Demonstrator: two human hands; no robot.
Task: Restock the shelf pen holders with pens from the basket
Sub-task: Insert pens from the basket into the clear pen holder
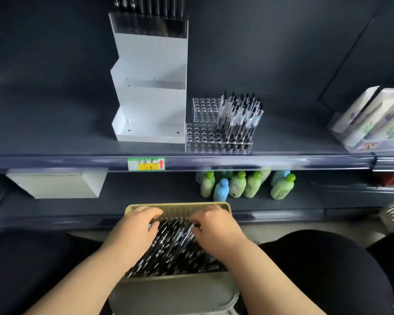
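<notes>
At 6 o'clock, nearest: the basket (pixel 178 205) with loose pens (pixel 175 251) in it, left hand (pixel 137 223) and right hand (pixel 214 226) side by side on the pile. Beyond, toward 1 o'clock, on the lower shelf (pixel 146 196): bottles (pixel 243 184). Higher, on the upper shelf (pixel 55 123): a stepped holder (pixel 149 110) at 12 o'clock, just right of it a rear drilled holder (pixel 205 109) behind a front drilled holder (pixel 203 139), standing pens (pixel 240 117) at their right end, and upright boxes (pixel 373 119) at 2 o'clock.

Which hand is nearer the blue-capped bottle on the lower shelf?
Right. The right hand is in the basket, just in front of the blue-capped bottle; the left hand is in the basket too, farther off to the bottle's left.
</notes>
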